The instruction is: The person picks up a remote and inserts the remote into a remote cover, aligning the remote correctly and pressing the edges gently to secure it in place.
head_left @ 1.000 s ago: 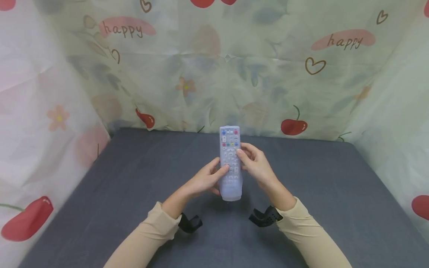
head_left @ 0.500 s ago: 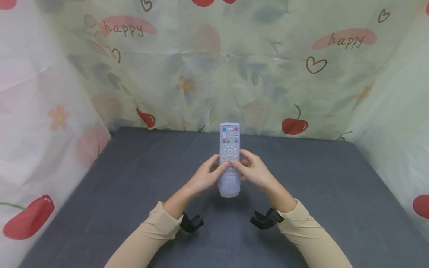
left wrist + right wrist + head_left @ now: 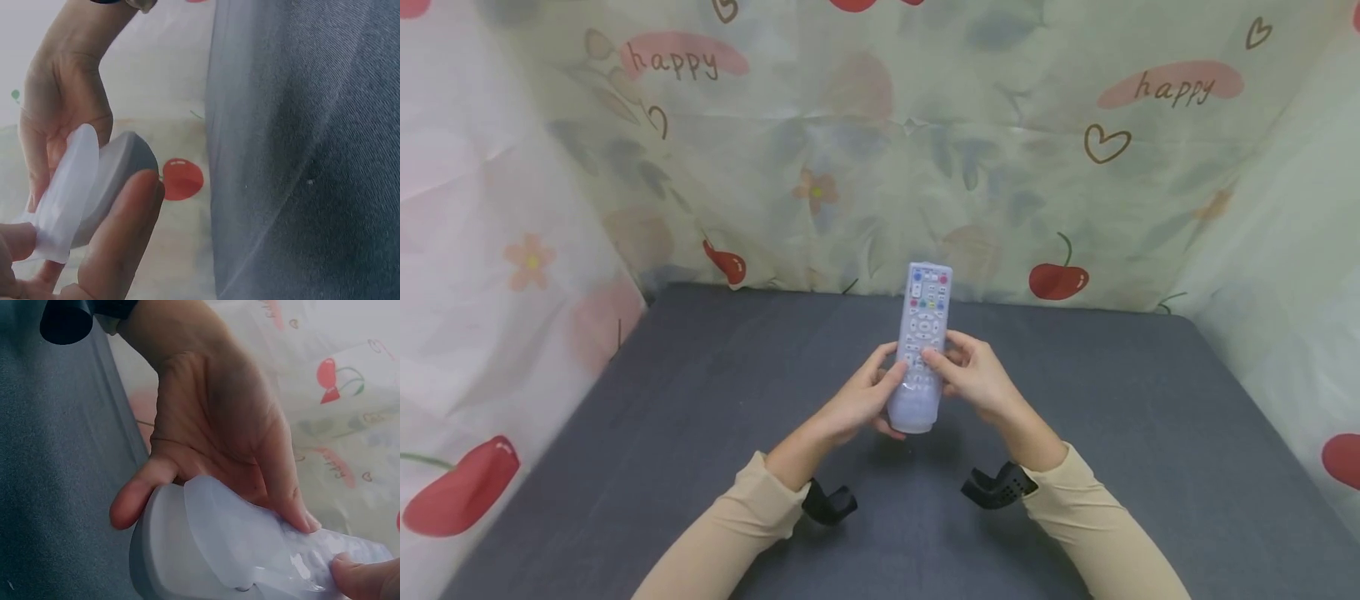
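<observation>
A grey remote control (image 3: 129,159) in a translucent silicone cover (image 3: 917,402) is held above the table, tilted with its top leaning right. Around the remote's lower end the cover's edge stands away, and the bare grey end shows in both wrist views. My left hand (image 3: 856,402) grips the lower left side, thumb on the front and one finger under the bottom end. On the right edge my right hand (image 3: 983,382) pinches it, its thumb (image 3: 362,575) on the buttons. Fingers behind the remote are partly hidden.
A dark grey cloth covers the table (image 3: 700,467). Patterned fabric (image 3: 910,183) with cherries and "happy" lettering hangs behind and at both sides. Black wrist mounts (image 3: 996,487) sit near both cuffs.
The remote has risen a little and tipped from upright to right-leaning. My right thumb slid down, then slightly right; my left little finger now shows under the bottom end.
</observation>
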Tool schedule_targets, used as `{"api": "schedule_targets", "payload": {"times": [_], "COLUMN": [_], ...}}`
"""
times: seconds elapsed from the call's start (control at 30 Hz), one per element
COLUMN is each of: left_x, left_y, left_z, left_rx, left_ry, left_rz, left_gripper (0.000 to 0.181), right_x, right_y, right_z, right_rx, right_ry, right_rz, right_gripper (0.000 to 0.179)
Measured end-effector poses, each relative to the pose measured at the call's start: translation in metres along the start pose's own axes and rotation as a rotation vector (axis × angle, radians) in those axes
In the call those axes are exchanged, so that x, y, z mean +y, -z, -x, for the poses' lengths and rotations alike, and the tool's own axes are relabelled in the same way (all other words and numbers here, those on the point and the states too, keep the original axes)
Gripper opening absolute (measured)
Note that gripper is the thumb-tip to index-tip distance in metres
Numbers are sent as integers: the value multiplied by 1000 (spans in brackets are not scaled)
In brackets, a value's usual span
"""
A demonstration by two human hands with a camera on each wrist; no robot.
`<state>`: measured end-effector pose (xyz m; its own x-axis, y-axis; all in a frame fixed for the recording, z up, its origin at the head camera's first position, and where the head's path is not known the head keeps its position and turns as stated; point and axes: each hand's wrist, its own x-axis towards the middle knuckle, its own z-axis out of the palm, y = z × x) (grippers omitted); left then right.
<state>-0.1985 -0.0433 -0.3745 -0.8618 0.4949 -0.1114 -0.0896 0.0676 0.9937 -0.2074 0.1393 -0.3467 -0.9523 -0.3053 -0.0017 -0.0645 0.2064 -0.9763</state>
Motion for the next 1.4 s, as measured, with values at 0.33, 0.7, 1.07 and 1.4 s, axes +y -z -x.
{"api": "schedule_targets", "payload": {"times": [0.33, 0.7, 1.07, 1.4], "left_x": [1, 0, 1, 8], "left_y": [-2, -2, -1, 4], "left_z": [2, 3, 3, 3], "left_rx": [55, 72, 74, 142], "left_ry": [-20, -21, 12, 9], "left_rz": [34, 5, -2, -127], "left_gripper": [44, 44, 46, 44], "right_x": [0, 0, 3, 6], "right_y": [1, 0, 3, 5], "right_z": [-2, -1, -1, 1], "right_rx": [-13, -24, -7, 35], "right_ry": [-3, -11, -30, 15], "right_rz": [20, 34, 93, 75], "right_gripper": [43, 45, 46, 45]}}
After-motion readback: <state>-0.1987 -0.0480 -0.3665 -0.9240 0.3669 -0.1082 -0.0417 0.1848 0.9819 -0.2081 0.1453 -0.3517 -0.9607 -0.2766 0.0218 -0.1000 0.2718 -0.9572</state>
